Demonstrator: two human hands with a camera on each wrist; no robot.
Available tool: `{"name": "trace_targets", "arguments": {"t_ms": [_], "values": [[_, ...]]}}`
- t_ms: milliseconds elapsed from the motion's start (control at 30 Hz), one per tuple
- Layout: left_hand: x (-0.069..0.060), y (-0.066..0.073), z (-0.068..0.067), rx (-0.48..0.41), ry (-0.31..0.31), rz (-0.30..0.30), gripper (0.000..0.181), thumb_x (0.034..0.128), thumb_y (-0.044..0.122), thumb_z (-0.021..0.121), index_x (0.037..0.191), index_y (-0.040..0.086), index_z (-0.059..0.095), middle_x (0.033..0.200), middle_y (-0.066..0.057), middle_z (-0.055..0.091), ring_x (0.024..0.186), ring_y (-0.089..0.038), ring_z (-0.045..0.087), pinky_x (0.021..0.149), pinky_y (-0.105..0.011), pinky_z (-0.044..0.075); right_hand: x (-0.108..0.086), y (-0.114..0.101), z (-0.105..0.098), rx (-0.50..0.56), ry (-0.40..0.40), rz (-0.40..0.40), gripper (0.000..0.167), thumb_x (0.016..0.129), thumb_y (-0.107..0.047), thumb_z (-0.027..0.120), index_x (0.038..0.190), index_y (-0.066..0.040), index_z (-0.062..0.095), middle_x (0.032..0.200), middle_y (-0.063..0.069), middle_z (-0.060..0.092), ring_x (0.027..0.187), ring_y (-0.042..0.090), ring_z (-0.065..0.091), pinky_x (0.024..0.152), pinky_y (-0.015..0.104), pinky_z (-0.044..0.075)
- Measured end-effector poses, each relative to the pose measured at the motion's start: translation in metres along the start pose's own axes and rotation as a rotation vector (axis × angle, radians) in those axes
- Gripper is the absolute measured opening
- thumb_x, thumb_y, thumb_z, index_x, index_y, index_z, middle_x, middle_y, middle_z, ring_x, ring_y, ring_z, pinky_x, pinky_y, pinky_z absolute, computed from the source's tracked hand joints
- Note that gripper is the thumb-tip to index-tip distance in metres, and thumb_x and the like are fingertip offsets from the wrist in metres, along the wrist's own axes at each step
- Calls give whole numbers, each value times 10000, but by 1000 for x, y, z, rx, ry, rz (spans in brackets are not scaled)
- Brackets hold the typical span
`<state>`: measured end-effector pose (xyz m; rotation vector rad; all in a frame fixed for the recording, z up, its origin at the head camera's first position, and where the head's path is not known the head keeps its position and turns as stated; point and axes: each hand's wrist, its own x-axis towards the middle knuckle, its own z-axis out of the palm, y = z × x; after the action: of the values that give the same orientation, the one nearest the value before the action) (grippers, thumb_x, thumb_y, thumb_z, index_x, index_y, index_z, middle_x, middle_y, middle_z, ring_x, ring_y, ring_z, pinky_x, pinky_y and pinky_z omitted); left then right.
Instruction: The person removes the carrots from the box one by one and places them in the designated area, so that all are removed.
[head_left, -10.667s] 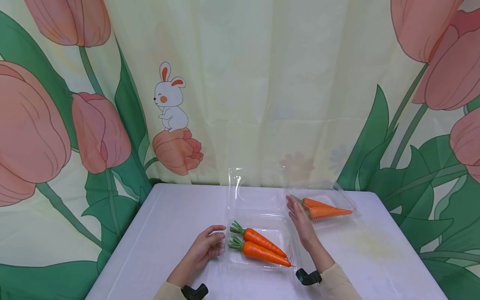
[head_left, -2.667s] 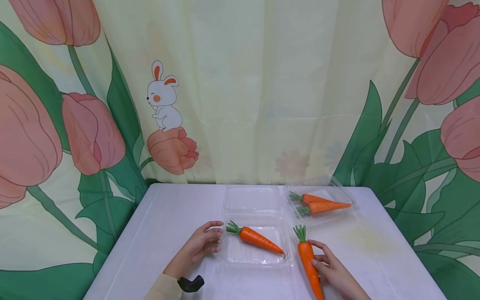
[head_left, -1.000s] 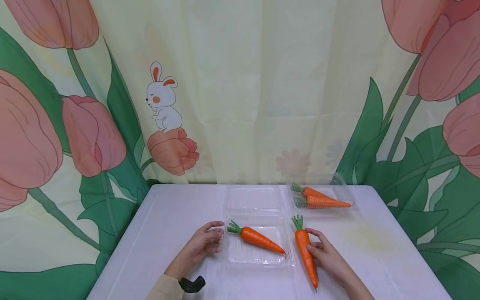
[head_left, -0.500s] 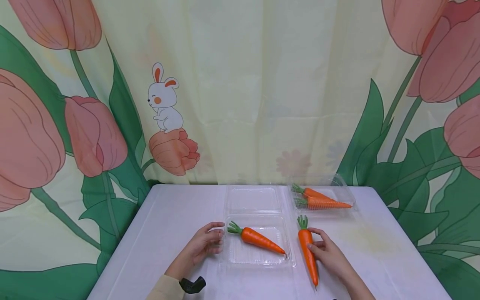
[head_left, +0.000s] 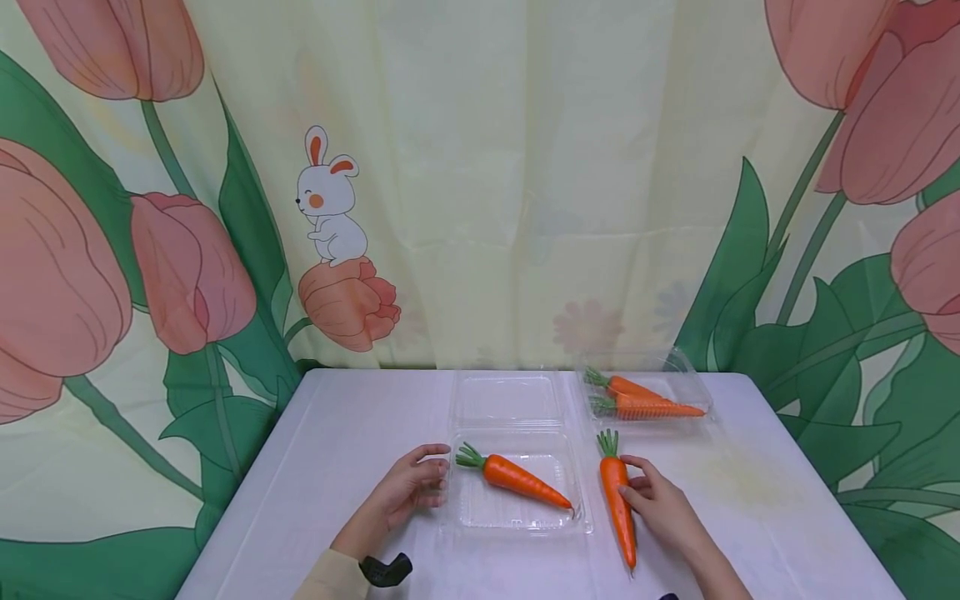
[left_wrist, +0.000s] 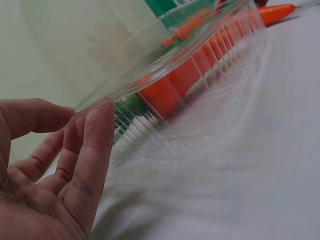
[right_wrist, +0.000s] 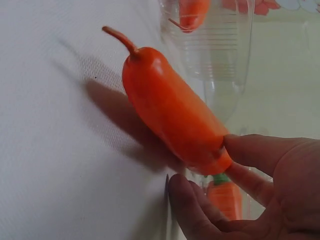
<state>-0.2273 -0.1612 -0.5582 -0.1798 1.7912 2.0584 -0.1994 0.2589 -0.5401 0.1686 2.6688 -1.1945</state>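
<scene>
Held carrot [head_left: 617,504] just beside the open clear box [head_left: 480,510]

Watching remotely, nearest edge first. A beige sleeve [head_left: 335,575] and a black wrist camera [head_left: 386,570] sit at the bottom of my head view, on the person's left arm. A little past them, the right hand [head_left: 663,504] has its thumb and fingertips clamped on the held carrot, toward its leafy end. That carrot is outside the open clear box, just right of it, green top pointing away from me, root tip toward me. In my right wrist view the root end stands off the white-covered table [head_left: 285,483], its shadow apart from it.

Left hand [head_left: 408,483]: at the box's left side. My left wrist view has thumb and forefinger pinching the rim, the other fingers loosely bent. Inside the base, a second carrot [head_left: 525,481] lies aslant, leaves by the left wall, tip toward the near right corner. The lid [head_left: 506,398] is folded back on the far side.

Farther, to the right: another clear box [head_left: 686,383] with two carrots [head_left: 645,407] inside, partly seen through ribbed plastic, leaves left, tips right. Backdrop: a pale curtain [head_left: 585,167] printed with pink tulips [head_left: 176,275] and a white rabbit [head_left: 333,204].
</scene>
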Motion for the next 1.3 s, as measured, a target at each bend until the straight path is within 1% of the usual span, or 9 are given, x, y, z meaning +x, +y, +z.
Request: {"name": "trace_targets", "arguments": {"t_ms": [167, 367, 600, 833, 967, 1100, 1300], "values": [[-1, 0, 0, -3, -3, 2, 536, 965, 155, 702, 1441, 42, 484, 1067, -56, 642, 789, -152, 633, 677, -284, 612, 0, 2, -4, -26, 19, -40, 619, 985, -237, 683, 1520, -65, 423, 1203, 200, 666, 1065, 341, 701, 910, 539, 572], [-2, 1, 0, -7, -4, 4, 531, 965, 159, 705, 1437, 44, 490, 1070, -63, 641, 789, -156, 632, 683, -287, 614, 1, 2, -6, -29, 17, -15, 623, 1004, -274, 653, 1530, -52, 403, 1278, 250, 634, 1161, 419, 656, 942, 568, 556], [-1, 0, 0, -4, -1, -1, 539, 960, 167, 714, 1437, 50, 493, 1101, -84, 643, 800, -160, 632, 691, -292, 616, 2, -1, -6, -20, 24, -2, 611, 1005, -255, 642, 1526, -39, 406, 1326, 293, 596, 1199, 461, 624, 941, 568, 557], [-1, 0, 0, 7, 0, 3, 528, 962, 165, 708, 1429, 49, 492, 1079, -72, 640, 803, -162, 633, 690, -295, 617, 1, -4, -8, -37, 62, -10, 550, 995, -163, 630, 1504, -50, 456, 1353, 290, 580, 1172, 430, 632, 917, 529, 579], [-1, 0, 0, 4, -5, 4, 525, 963, 160, 705, 1429, 49, 490, 1056, -62, 639, 801, -161, 633, 689, -295, 617, 0, -9, -10, -37, 83, -24, 526, 993, -145, 618, 1490, -49, 480, 1365, 282, 576, 1170, 417, 626, 905, 507, 589], [-1, -1, 0, -3, -8, 0, 519, 965, 150, 702, 1427, 48, 490, 1043, -54, 637, 799, -158, 631, 682, -293, 616, -2, -17, -12, -28, 99, -52, 495, 999, -109, 592, 1479, -45, 496, 1381, 266, 574, 1194, 410, 608, 931, 511, 579], [-1, 1, 0, -6, -4, 0, 529, 962, 157, 710, 1429, 45, 489, 1033, -45, 642, 799, -157, 630, 677, -294, 616, -8, -33, -12, -28, 128, -106, 447, 1017, -63, 542, 1462, -33, 516, 1401, 249, 571, 1207, 388, 603, 995, 556, 535]]}}
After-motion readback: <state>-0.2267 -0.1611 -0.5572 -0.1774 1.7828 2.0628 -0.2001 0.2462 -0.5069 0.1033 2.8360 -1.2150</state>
